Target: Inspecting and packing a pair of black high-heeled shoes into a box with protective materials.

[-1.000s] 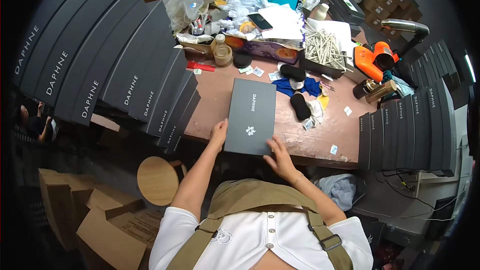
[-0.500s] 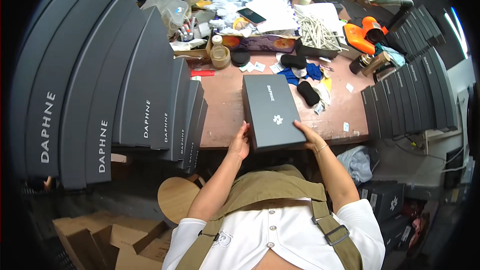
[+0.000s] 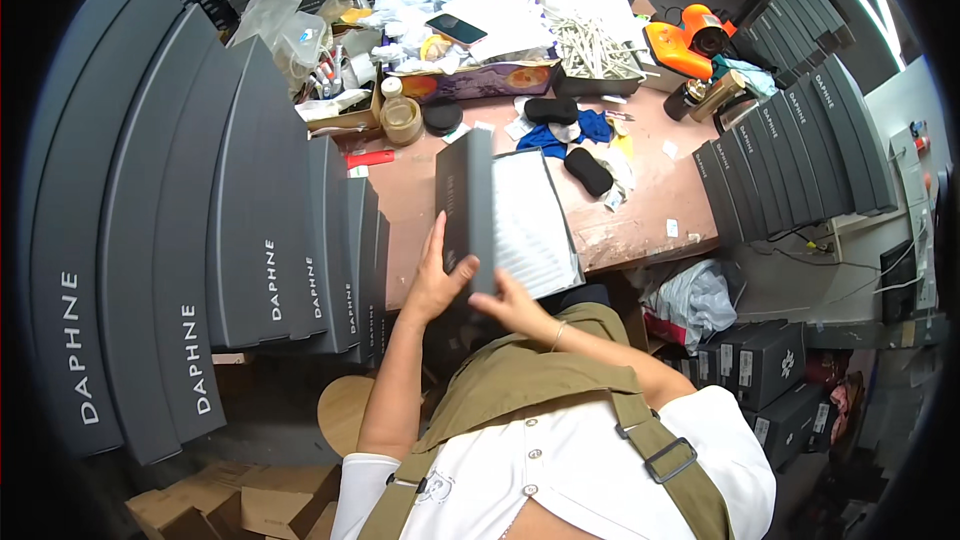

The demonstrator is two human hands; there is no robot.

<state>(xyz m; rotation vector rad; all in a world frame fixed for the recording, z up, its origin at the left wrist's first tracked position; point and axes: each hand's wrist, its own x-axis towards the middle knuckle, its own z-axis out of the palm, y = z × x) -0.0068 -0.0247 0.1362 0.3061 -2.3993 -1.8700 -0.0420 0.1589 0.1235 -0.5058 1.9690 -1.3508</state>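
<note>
Dark grey cardboard, the box lid (image 3: 463,202), is held tipped up on edge by the left hand (image 3: 437,283), whose palm is pressed flat against the lid's outer face with the fingers spread upward. Just right of that hand, the box base (image 3: 535,230) is seen lying open on the near edge of the brown worktable (image 3: 640,210), its inside pale and lined. The right hand (image 3: 515,302) is placed at the base's near edge, fingers curled against it beneath the raised lid; whether it grips the lid or the base cannot be told. Beyond both hands, black sponge pads (image 3: 587,171) and a blue cloth (image 3: 570,132) are noted on the table, with a tape roll (image 3: 402,122) beyond the left hand. Left of the left hand, stacked grey boxes (image 3: 270,230) are seen; far right of the right hand, an orange tool (image 3: 680,40).
</note>
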